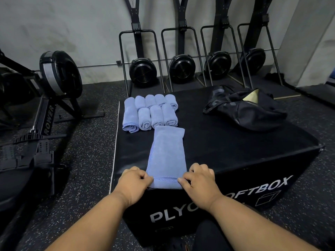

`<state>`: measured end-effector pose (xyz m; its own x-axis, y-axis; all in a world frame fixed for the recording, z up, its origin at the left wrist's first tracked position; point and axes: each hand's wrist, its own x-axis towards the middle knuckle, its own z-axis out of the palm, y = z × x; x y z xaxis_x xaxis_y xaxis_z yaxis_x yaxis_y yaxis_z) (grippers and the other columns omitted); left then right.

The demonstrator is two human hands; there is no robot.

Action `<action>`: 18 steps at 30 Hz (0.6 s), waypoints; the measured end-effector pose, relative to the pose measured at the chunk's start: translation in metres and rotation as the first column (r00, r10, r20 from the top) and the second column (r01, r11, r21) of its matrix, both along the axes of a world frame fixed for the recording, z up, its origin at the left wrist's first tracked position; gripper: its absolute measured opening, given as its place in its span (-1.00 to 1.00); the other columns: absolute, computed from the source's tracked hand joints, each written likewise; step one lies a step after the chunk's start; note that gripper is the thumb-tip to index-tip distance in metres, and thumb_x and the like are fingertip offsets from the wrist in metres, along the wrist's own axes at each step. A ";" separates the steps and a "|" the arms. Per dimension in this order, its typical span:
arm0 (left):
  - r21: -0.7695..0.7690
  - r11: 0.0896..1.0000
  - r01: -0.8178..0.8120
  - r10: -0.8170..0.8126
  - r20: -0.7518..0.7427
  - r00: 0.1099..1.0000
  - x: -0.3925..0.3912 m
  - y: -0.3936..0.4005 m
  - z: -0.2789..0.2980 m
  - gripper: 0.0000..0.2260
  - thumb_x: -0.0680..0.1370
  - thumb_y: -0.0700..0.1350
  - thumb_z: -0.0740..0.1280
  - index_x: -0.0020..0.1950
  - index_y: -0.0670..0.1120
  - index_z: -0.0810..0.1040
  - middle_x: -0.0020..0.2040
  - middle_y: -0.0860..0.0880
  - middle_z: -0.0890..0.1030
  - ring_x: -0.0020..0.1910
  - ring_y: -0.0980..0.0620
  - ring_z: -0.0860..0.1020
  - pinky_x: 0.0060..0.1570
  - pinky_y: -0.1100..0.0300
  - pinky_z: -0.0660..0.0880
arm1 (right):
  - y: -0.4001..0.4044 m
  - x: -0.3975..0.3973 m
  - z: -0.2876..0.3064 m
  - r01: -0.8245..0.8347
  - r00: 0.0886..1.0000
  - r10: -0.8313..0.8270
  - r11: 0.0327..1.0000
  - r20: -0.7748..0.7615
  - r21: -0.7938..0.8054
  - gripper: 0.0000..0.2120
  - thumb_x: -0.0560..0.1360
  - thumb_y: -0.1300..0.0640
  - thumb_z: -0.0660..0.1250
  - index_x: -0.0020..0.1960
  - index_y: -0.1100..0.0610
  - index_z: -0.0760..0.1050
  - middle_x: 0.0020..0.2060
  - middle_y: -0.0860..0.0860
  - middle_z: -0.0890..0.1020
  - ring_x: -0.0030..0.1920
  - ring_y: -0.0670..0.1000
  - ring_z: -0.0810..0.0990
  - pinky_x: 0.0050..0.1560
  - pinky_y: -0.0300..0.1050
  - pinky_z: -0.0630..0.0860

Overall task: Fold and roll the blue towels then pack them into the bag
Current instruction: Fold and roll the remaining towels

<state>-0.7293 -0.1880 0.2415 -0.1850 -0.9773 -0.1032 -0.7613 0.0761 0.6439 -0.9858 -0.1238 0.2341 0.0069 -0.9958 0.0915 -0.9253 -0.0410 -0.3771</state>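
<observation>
While the folded blue towel (167, 156) lies as a long narrow strip on top of the black plyo box (235, 142), its near hem drawn to the box's front edge, the head view shows both hands at that hem; the left hand (135, 182) pinches the left corner with curled fingers and thumb, and the right hand (198, 180) pinches the right corner in the same way, so each has hold of the towel and nothing else. The step in hand looks to be the start of the roll; to do it well, the first turn should be small and tight, with both corners tucked over together so the hem stays square to the strip's long edges; if one hand leads, the roll will likely cone and come out uneven beside the others. The strip runs slightly askew toward its far end, so it may pay to keep even pressure across the width and to nudge the sides in as the roll travels away from the body; microfibre-like cloth of this kind probably grips itself well, which helps hold tension. The finished rolled towels (150, 113) lie in two close rows at the far left of the box top, touching one another, with the strip's far end just beside the nearest row. The black bag (244, 107) lies slumped at the far right, well apart from the rolls, its mouth partly open; packing seems not yet begun, though I cannot see inside it.
</observation>
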 end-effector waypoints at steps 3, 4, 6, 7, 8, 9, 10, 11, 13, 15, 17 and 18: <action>-0.046 0.997 -0.059 0.061 0.061 0.996 -0.006 0.003 0.000 -0.78 0.47 0.10 0.38 -0.33 0.04 0.59 -0.14 0.07 0.54 0.05 0.01 0.47 0.20 0.02 0.45 | 0.000 0.001 0.000 0.022 1.000 -0.022 1.000 -0.005 0.005 -0.62 0.65 -0.28 0.15 -0.08 -0.09 0.61 -0.04 -0.15 0.37 0.09 -0.02 0.29 0.19 -0.13 0.14; -0.067 0.995 -0.068 0.073 0.077 0.994 -0.008 0.004 0.001 -0.80 0.46 0.09 0.39 -0.31 0.03 0.55 -0.14 0.08 0.53 0.04 -0.01 0.46 0.18 0.02 0.45 | 0.000 0.001 0.001 0.031 1.000 -0.031 1.000 -0.004 0.007 -0.62 0.65 -0.29 0.16 -0.10 -0.09 0.61 -0.04 -0.15 0.36 0.09 -0.02 0.29 0.18 -0.13 0.13; -0.134 0.988 -0.075 0.084 0.067 0.994 -0.011 0.006 0.003 -0.84 0.44 0.05 0.42 -0.22 0.06 0.47 -0.11 0.11 0.50 0.01 0.00 0.44 0.11 0.04 0.44 | -0.002 0.001 0.000 0.053 0.999 -0.053 0.999 -0.002 0.004 -0.60 0.62 -0.31 0.19 -0.13 -0.07 0.60 -0.04 -0.16 0.37 0.08 -0.03 0.29 0.18 -0.13 0.14; -0.197 0.979 -0.058 0.071 0.062 0.996 -0.011 0.007 0.003 -0.83 0.43 0.02 0.44 -0.18 0.07 0.44 -0.10 0.13 0.47 -0.02 0.02 0.43 0.06 0.06 0.43 | -0.003 0.001 -0.001 0.064 0.998 -0.064 0.998 -0.003 0.003 -0.59 0.61 -0.32 0.20 -0.14 -0.06 0.60 -0.05 -0.16 0.37 0.08 -0.03 0.29 0.18 -0.12 0.15; -0.311 0.950 0.001 0.028 0.088 0.996 -0.011 0.007 0.001 -0.81 0.44 -0.03 0.44 -0.16 0.08 0.42 -0.09 0.13 0.45 -0.06 0.02 0.41 0.01 0.07 0.42 | -0.004 0.001 -0.002 0.071 0.997 -0.071 0.997 -0.006 0.002 -0.59 0.60 -0.33 0.21 -0.16 -0.05 0.59 -0.05 -0.16 0.38 0.08 -0.03 0.29 0.19 -0.11 0.17; -0.434 0.895 0.097 -0.035 0.149 0.988 -0.010 0.007 -0.002 -0.81 0.44 -0.10 0.44 -0.14 0.09 0.43 -0.09 0.12 0.45 -0.11 0.01 0.41 -0.04 0.06 0.43 | -0.005 0.002 -0.003 0.076 0.997 -0.076 0.997 -0.005 0.002 -0.59 0.60 -0.32 0.21 -0.18 -0.05 0.58 -0.05 -0.16 0.38 0.08 -0.02 0.30 0.18 -0.11 0.18; -0.524 0.824 0.214 -0.111 0.222 0.969 -0.009 0.006 -0.006 -0.80 0.44 -0.17 0.41 -0.13 0.09 0.46 -0.11 0.12 0.46 -0.15 -0.01 0.41 -0.10 0.05 0.45 | -0.005 0.002 -0.004 0.077 0.997 -0.077 0.997 -0.002 -0.002 -0.59 0.60 -0.32 0.21 -0.19 -0.05 0.56 -0.06 -0.16 0.38 0.08 -0.02 0.30 0.17 -0.11 0.18; -0.573 0.752 0.327 -0.181 0.298 0.937 -0.008 0.006 -0.011 -0.77 0.41 -0.24 0.40 -0.12 0.10 0.49 -0.12 0.11 0.49 -0.19 -0.02 0.41 -0.17 0.03 0.47 | -0.006 0.003 -0.004 0.079 0.997 -0.079 0.997 -0.001 -0.003 -0.60 0.60 -0.31 0.21 -0.20 -0.05 0.55 -0.06 -0.16 0.37 0.07 -0.02 0.30 0.16 -0.11 0.18; -0.581 0.664 0.471 -0.266 0.406 0.875 -0.006 0.005 -0.017 -0.72 0.35 -0.27 0.40 -0.11 0.10 0.55 -0.11 0.14 0.57 -0.20 -0.01 0.45 -0.21 0.02 0.51 | -0.007 0.003 -0.005 0.079 0.997 -0.079 0.997 -0.010 0.001 -0.61 0.60 -0.31 0.21 -0.20 -0.05 0.54 -0.06 -0.16 0.37 0.07 -0.02 0.30 0.16 -0.11 0.19; -0.567 0.633 0.527 -0.306 0.442 0.843 -0.001 0.008 -0.018 -0.78 0.39 -0.20 0.38 -0.07 0.10 0.62 -0.05 0.18 0.63 -0.15 0.02 0.51 -0.14 0.04 0.54 | -0.007 0.002 -0.007 0.080 0.997 -0.081 0.997 -0.009 -0.012 -0.63 0.60 -0.30 0.23 -0.19 -0.06 0.52 -0.05 -0.16 0.36 0.07 -0.02 0.30 0.16 -0.11 0.20; -0.543 0.637 0.547 -0.344 0.434 0.833 0.004 0.012 -0.015 -0.82 0.43 -0.07 0.38 0.00 0.10 0.67 0.03 0.20 0.66 -0.07 0.05 0.56 -0.02 0.08 0.53 | -0.007 0.002 -0.007 0.078 0.997 -0.077 0.994 0.010 -0.072 -0.70 0.57 -0.25 0.29 -0.19 -0.06 0.47 -0.05 -0.15 0.36 0.05 -0.01 0.31 0.16 -0.10 0.23; -0.520 0.652 0.551 -0.355 0.433 0.829 0.007 0.014 -0.013 -0.79 0.43 0.00 0.42 0.05 0.10 0.67 0.07 0.21 0.66 -0.03 0.08 0.56 0.04 0.12 0.50 | -0.006 0.002 -0.006 0.067 0.998 -0.065 0.991 0.020 -0.119 -0.74 0.55 -0.21 0.34 -0.17 -0.07 0.44 -0.04 -0.15 0.36 0.04 -0.01 0.32 0.16 -0.08 0.26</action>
<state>-0.7227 -0.1743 0.2288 -0.6819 -0.6410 0.3524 -0.6520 0.7510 0.1045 -0.9834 -0.1302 0.2279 -0.0609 -0.9760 0.2092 -0.9214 -0.0256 -0.3877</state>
